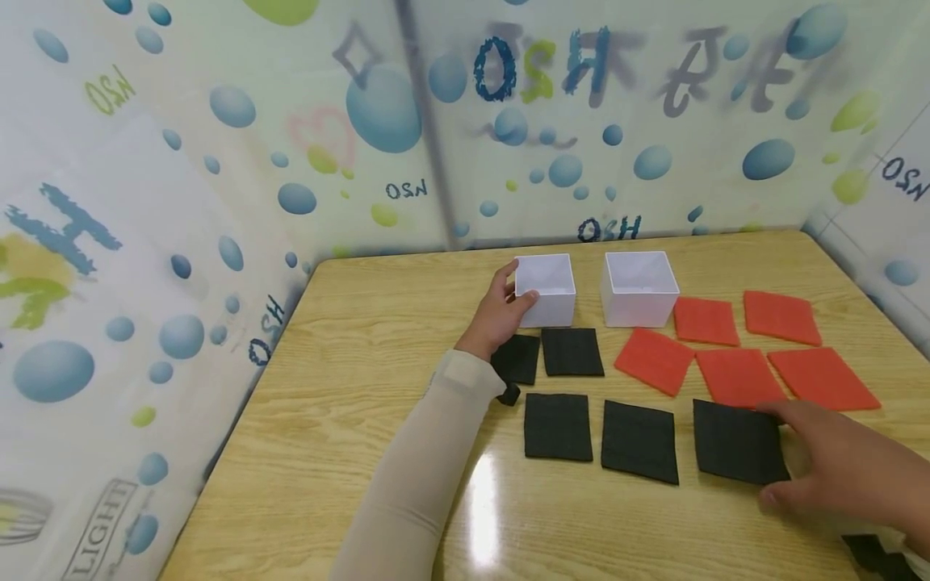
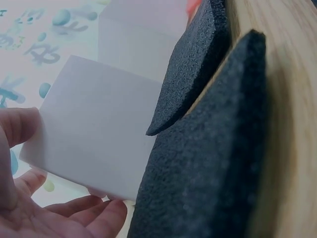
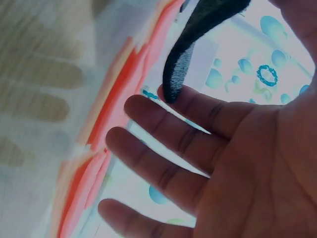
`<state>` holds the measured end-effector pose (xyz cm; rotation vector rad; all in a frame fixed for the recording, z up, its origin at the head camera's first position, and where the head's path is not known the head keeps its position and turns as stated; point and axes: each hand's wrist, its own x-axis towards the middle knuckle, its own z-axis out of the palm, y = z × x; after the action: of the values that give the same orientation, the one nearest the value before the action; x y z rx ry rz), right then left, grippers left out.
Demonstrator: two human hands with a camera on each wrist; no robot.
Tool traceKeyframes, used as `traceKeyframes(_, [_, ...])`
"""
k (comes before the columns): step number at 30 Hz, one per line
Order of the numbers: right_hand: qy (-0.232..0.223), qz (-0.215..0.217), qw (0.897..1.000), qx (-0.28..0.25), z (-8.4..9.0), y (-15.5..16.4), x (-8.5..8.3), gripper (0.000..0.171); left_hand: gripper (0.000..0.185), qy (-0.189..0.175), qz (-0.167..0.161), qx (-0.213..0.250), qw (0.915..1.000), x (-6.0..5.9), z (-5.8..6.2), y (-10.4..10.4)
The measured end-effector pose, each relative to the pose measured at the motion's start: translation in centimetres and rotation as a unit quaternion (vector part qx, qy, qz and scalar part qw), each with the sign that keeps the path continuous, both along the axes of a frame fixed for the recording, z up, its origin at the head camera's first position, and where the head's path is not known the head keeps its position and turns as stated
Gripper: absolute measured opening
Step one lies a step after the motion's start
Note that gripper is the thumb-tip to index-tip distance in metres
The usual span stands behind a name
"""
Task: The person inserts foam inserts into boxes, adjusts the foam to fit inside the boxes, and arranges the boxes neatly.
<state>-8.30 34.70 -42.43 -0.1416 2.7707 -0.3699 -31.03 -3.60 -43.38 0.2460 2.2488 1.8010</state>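
My left hand [image 1: 501,311] holds the left of two white square boxes [image 1: 555,311], thumb at the front and fingers along its left side. In the left wrist view this box [image 2: 99,129] lies between thumb and fingers. At the right, my right hand [image 1: 843,460] pinches a thin black foam square [image 1: 737,444] by its edge, between thumb and index finger. The right wrist view shows the square [image 3: 183,59] at the index fingertip, with the other fingers of the hand [image 3: 237,144] spread. Several black squares [image 1: 558,426] lie flat on the wooden table [image 1: 349,355].
Another white box [image 1: 639,307] stands just right of the held one. Several red squares [image 1: 741,377] lie flat at the right of the table. Behind the table hangs a patterned curtain [image 1: 508,177]. One black square [image 1: 517,359] lies partly behind the left wrist.
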Motion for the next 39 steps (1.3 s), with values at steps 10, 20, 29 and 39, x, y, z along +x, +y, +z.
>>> traceKeyframes(10, [0.083,0.032,0.994,-0.057,1.5,-1.4,-0.8,0.113,0.073,-0.004,0.002,0.000,1.0000,-0.1,-0.1,-0.1])
traceKeyframes(20, [0.103,0.042,0.989,-0.093,3.7,-3.5,-3.5,0.111,0.073,0.003,-0.005,0.004,1.0000,0.0,-0.1,-0.3])
traceKeyframes(29, [0.109,0.047,0.981,-0.156,4.8,-4.9,-5.4,0.103,0.072,0.008,-0.005,-0.001,1.0000,0.0,0.1,-0.2])
traceKeyframes(39, [0.116,0.046,0.971,-0.202,6.3,-7.0,-7.6,0.098,0.072,0.010,-0.011,0.013,0.9998,0.1,0.1,-0.3])
